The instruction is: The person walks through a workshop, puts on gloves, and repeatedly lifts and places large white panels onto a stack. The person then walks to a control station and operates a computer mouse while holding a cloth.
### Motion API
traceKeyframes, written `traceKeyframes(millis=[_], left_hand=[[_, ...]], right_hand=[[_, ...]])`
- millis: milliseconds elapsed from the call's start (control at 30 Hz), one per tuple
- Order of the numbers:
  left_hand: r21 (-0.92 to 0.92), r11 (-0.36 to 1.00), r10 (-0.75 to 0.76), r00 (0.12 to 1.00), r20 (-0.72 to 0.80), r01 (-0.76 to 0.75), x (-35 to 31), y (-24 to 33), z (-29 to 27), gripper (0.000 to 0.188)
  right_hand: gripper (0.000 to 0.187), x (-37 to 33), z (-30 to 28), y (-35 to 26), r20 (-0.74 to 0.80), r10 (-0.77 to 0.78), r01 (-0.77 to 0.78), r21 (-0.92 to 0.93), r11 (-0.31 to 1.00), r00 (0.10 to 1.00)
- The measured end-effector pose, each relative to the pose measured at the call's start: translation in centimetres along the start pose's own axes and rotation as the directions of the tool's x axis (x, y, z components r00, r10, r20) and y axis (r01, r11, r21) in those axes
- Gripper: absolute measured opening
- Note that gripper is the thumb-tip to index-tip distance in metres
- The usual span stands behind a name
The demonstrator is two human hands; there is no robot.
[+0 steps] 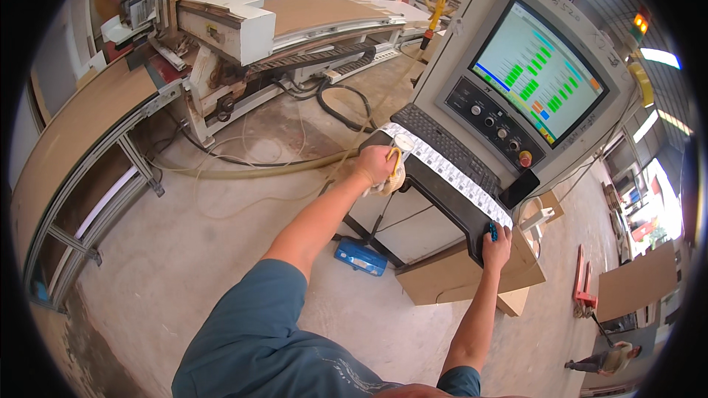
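Observation:
My left hand [378,165] is closed round a bunched cream work glove [394,179] with a yellow edge, at the left end of the console shelf. A pale, round-looking thing [403,143] shows just beyond these fingers; its kind is unclear. My right hand [498,245] is at the shelf's right end, its fingers closed on a small teal-blue thing [493,231] I cannot make out. Between the hands, a long white strip of printed labels [450,174] lies along the shelf, in front of the black keyboard [447,149].
Above the keyboard stands a grey control console [472,37] with a lit screen, knobs and a red button [525,158]. A blue box [361,258] lies on the floor below. Machinery with a brown board [88,110] fills the left. A person [618,357] stands far right, near a red pallet jack [585,287].

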State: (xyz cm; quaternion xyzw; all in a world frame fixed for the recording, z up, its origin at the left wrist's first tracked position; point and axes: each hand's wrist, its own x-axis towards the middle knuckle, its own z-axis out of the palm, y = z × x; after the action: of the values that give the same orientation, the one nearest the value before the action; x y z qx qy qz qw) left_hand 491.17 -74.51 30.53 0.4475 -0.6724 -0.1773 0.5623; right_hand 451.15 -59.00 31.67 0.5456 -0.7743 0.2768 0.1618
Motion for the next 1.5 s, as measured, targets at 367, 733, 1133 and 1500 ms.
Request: traceKeyframes(millis=[367, 733, 1133, 1500], left_hand=[[-0.001, 0.999, 0.047, 0.997, -0.061, -0.047, -0.3, -0.1, 0.3, 0.023], [-0.188, 0.981, -0.052, 0.997, -0.056, 0.041, 0.3, -1.7, 0.8, 0.028], [-0.428, 0.896, 0.111, 0.993, -0.048, -0.121, 4.9, 0.2, -10.9, 0.037], [-0.350, 0.935, -0.029, 0.996, 0.083, 0.057, -1.6, 1.5, 1.1, 0.020]], right_hand=[[0.043, 0.1, 0.2, 0.5, -0.002, -0.056, 0.056, 0.018, 0.998, 0.998], [0.043, 0.0, -1.0, -0.9, 0.038, 0.053, -0.055, 0.054, 0.997, 0.998], [0.042, -0.1, -0.4, 0.4, -0.033, 0.022, -0.020, 0.041, 0.999, 0.999], [0.043, 0.0, -0.4, -0.1, 0.013, 0.026, -0.026, 0.041, 0.999, 1.000]])
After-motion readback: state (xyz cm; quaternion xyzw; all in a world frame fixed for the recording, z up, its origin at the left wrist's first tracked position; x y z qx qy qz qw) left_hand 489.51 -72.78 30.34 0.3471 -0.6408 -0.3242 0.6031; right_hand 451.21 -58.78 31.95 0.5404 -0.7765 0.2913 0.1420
